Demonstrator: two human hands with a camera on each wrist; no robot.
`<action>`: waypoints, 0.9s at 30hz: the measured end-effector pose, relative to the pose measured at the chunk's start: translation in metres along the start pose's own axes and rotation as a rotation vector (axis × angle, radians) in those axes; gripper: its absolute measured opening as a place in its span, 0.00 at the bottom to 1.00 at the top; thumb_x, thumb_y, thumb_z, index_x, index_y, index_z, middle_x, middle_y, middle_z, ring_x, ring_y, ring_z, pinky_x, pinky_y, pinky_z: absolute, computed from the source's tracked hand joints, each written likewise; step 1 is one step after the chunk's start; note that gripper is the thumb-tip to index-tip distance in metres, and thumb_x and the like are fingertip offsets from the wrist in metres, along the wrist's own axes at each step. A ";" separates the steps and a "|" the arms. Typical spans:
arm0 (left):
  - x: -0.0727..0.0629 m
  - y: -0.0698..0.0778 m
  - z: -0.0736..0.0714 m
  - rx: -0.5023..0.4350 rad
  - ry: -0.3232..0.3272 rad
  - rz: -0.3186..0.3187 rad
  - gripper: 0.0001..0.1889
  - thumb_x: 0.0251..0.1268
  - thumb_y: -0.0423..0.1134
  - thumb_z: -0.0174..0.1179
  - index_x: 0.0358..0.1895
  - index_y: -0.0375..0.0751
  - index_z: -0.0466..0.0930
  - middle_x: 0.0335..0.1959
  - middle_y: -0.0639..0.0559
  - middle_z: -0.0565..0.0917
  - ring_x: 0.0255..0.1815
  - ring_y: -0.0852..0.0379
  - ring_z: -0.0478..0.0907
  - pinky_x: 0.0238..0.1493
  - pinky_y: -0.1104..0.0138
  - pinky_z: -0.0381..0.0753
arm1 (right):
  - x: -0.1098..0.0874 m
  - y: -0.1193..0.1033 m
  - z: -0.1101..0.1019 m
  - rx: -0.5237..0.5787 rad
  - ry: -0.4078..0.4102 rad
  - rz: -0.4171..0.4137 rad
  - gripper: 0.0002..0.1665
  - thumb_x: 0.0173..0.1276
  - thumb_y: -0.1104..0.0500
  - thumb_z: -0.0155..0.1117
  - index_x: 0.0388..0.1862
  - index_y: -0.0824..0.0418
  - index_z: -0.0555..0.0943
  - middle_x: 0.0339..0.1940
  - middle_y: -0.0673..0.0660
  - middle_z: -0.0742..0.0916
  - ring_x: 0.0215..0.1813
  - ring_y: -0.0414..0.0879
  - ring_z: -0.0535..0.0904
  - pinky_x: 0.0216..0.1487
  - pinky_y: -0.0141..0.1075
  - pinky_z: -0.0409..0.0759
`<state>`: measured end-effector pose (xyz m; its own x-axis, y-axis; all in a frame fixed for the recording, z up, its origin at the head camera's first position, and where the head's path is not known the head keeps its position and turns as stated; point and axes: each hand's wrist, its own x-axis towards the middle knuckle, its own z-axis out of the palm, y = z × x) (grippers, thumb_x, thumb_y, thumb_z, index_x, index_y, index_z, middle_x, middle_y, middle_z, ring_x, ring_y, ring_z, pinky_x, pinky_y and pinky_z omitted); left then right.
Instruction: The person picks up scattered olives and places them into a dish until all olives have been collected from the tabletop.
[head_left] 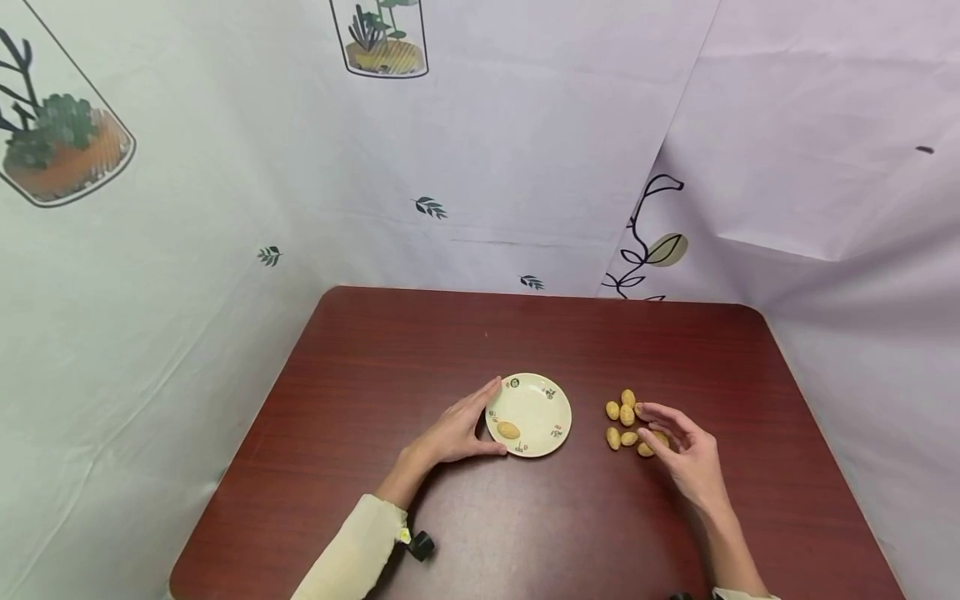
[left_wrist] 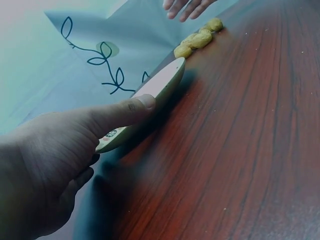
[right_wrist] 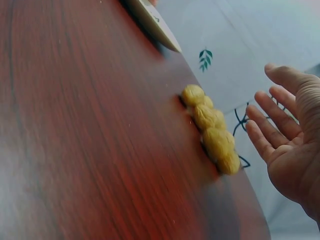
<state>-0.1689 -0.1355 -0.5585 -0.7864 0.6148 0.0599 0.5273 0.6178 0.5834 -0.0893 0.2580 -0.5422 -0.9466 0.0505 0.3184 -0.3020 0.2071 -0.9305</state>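
A small round plate (head_left: 534,408) with a printed rim lies on the table, and one small yellow potato (head_left: 508,430) rests near its left edge. My left hand (head_left: 453,429) holds the plate's left side, thumb at the near rim and fingers at the far rim. In the left wrist view the thumb (left_wrist: 146,101) lies against the rim. To the right of the plate sit several more small yellow potatoes (head_left: 627,415), grouped closely and seen in a row in the right wrist view. My right hand (head_left: 693,462) hovers over their right end, fingers spread apart from the thumb, holding nothing.
The dark red wooden table (head_left: 405,350) has rounded corners. Pale cloth (head_left: 525,167) with printed plants hangs behind it and along both sides. A small black device (head_left: 421,546) sits at my left wrist, beside the light sleeve (head_left: 356,546).
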 end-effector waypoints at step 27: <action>0.008 0.002 -0.005 0.019 -0.025 0.034 0.65 0.55 0.61 0.80 0.87 0.35 0.49 0.87 0.43 0.55 0.85 0.46 0.55 0.80 0.48 0.61 | -0.014 0.015 -0.020 -0.324 0.142 0.142 0.16 0.63 0.74 0.77 0.50 0.71 0.88 0.45 0.70 0.91 0.39 0.25 0.85 0.43 0.19 0.81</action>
<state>-0.1762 -0.1316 -0.5534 -0.7597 0.6477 0.0586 0.5598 0.6054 0.5658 -0.0783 0.2798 -0.5569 -0.9445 0.2312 0.2335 -0.0959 0.4857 -0.8688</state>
